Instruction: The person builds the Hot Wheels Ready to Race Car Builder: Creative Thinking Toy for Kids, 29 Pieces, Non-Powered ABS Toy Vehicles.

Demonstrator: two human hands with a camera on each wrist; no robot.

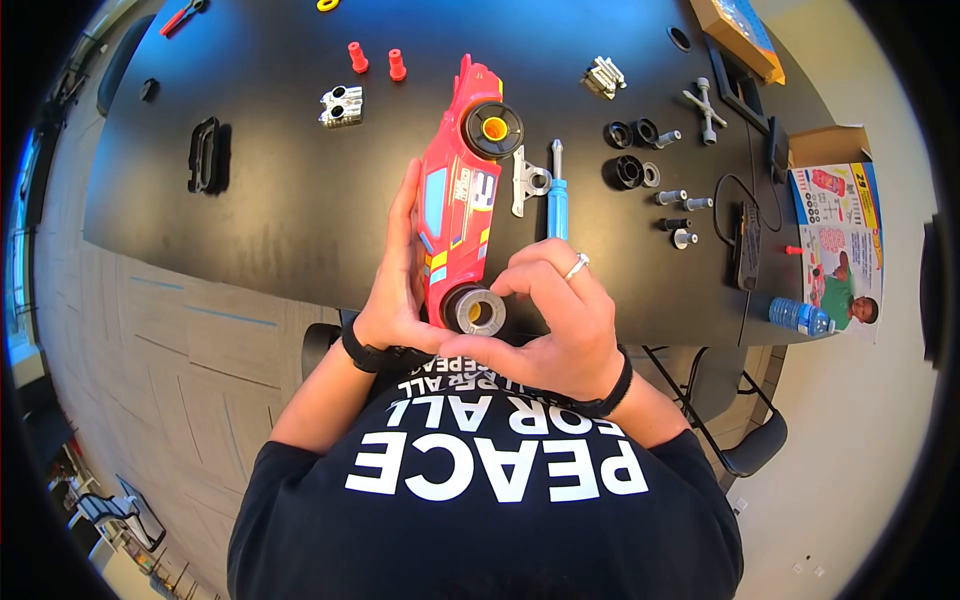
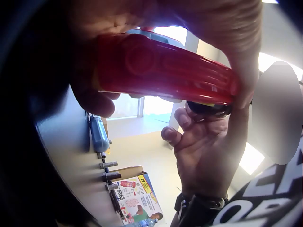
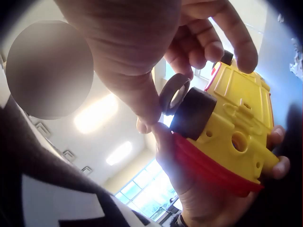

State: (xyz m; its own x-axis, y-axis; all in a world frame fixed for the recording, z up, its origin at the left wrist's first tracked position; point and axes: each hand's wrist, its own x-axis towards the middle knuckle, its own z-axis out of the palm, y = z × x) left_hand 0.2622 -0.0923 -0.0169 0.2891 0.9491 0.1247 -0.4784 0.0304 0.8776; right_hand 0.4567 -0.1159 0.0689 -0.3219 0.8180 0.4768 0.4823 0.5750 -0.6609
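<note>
From the head view we can't see most of the fingers of the left hand (image 1: 396, 290) because they are behind the car (image 1: 460, 212), and the right hand (image 1: 562, 325) covers the bottom end of the screwdriver (image 1: 558, 205), while the ring (image 1: 494, 319) hides much of the wheel (image 1: 456, 303). The top edge cuts off the yellow loop (image 1: 327, 5), and the small print on the box (image 1: 838, 240) is too tiny for us to read. In the left wrist view, the shirt (image 2: 272, 190) letters run off the side, under a grey blur (image 2: 277, 113).
</note>
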